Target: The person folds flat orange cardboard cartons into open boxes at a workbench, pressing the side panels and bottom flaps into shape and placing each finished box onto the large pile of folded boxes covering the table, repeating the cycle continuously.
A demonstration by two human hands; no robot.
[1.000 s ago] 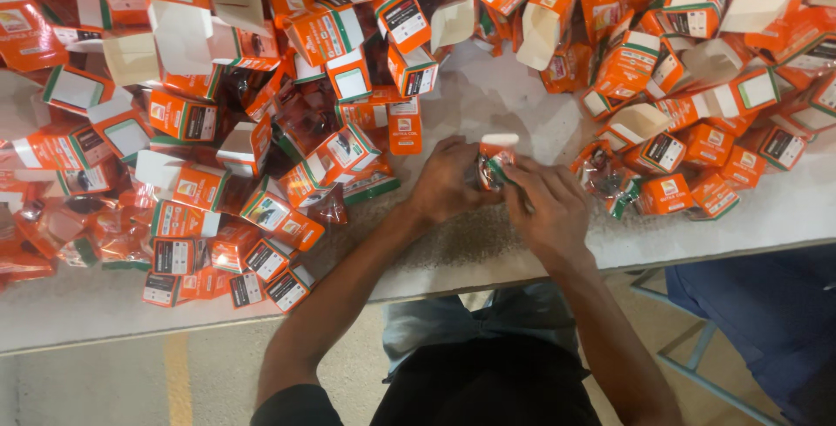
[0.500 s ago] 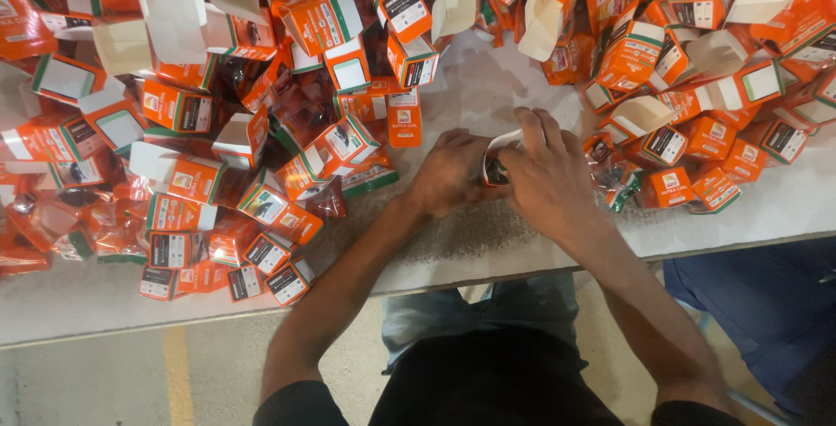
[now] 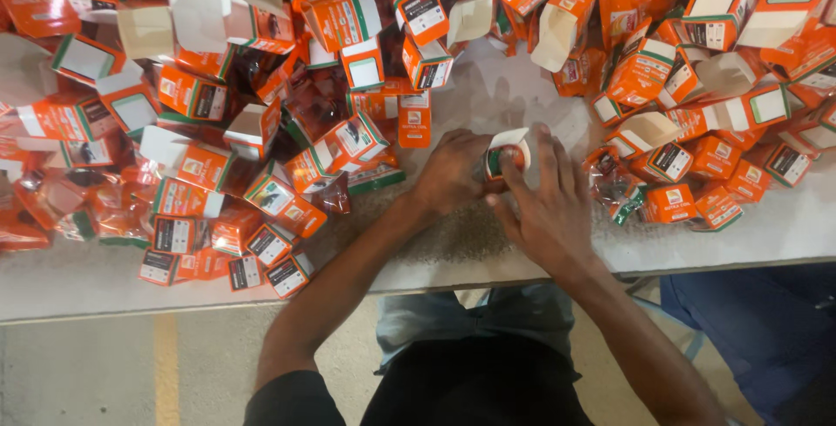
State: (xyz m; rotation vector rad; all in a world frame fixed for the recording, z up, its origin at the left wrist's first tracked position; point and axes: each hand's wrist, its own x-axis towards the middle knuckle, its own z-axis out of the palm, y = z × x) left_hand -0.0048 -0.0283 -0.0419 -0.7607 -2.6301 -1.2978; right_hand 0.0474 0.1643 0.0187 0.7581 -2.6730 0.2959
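At table edge [image 3: 104, 282], centre: both hands closing round small orange carton [image 3: 507, 154]. Left hand [image 3: 453, 169] gripping its side, right hand [image 3: 549, 195] pinching from the other side, fingers over the open white flap. Likely handling light, thin card, crushing easily; best gripping by the firm side panels, not the flap. Crowding on both sides: heaps of open orange cartons [image 3: 261, 86], crinkly foil sachets [image 3: 614, 186] lying just beside the right hand.

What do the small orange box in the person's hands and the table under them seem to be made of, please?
Small orange box: apparently thin printed cardboard, its pale unprinted flap folded open. Table: a hard, pale, matt top, possibly laminate or painted board; the look leaves it open.
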